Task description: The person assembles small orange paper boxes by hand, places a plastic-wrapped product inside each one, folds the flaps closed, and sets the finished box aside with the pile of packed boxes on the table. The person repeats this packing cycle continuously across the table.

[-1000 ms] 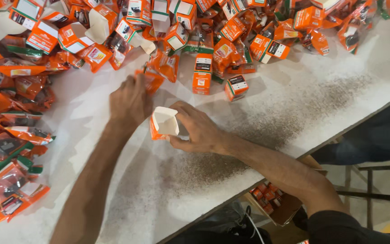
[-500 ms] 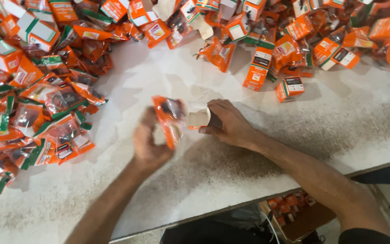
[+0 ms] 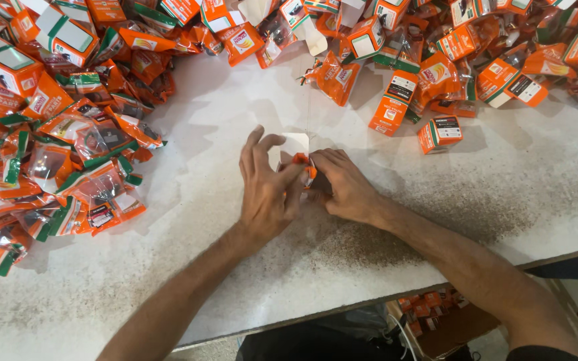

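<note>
Both hands meet at the middle of a white speckled table (image 3: 235,107). My left hand (image 3: 267,190) and my right hand (image 3: 344,185) press together on a small orange carton (image 3: 304,167) with an open white flap (image 3: 294,142). Most of the carton is hidden between the fingers. A heap of orange and green plastic packets (image 3: 68,160) lies to the left of my left hand. Closed small orange boxes (image 3: 439,132) stand beyond my right hand.
More orange boxes and packets (image 3: 342,27) crowd the far edge of the table from left to right. The table's near edge (image 3: 342,311) runs diagonally below my arms. Under it sits a cardboard box (image 3: 436,317) holding several orange packs.
Earlier my left hand held an orange packet against the open carton in my right hand. Now the packet is out of sight and both hands are closed on the carton.
</note>
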### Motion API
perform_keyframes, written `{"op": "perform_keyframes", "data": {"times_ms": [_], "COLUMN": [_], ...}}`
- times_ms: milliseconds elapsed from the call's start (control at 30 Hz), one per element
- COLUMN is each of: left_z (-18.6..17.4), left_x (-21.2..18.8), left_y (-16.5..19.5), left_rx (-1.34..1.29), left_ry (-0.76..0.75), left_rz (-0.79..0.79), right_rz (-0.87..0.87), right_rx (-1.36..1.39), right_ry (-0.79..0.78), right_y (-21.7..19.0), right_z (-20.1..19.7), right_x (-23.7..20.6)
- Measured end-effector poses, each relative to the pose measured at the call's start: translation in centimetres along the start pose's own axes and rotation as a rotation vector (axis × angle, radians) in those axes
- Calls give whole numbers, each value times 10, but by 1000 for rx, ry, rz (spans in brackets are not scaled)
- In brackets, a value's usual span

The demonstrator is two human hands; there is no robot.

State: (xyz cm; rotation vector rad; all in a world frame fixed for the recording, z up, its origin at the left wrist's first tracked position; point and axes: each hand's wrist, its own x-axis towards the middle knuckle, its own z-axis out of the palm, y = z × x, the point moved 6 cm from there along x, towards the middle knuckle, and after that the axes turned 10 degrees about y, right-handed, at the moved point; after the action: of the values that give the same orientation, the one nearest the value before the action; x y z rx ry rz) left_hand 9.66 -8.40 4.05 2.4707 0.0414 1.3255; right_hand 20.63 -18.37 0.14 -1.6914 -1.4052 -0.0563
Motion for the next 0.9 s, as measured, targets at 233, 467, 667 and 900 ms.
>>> {"op": "perform_keyframes", "data": {"times_ms": [233,467,667,900], "left_z": [36,53,40,38], "left_x": [-11,-26,-35,-25], "left_y": [-51,-55,-77,-71], "left_rx": [-550,-712,-1056,-720], "left_ry": [-234,-162,-323,-325], "left_rz": [-854,-972,-1185,-886], "right_rz": [75,-4,-134,-140], "right_rx": [9,38,-165,-162], "right_ry": [9,112,79,75], "right_y": [2,-4,-12,-13], "right_z": [4,4,5,5], "right_x": [-9,-16,-15,-13]}}
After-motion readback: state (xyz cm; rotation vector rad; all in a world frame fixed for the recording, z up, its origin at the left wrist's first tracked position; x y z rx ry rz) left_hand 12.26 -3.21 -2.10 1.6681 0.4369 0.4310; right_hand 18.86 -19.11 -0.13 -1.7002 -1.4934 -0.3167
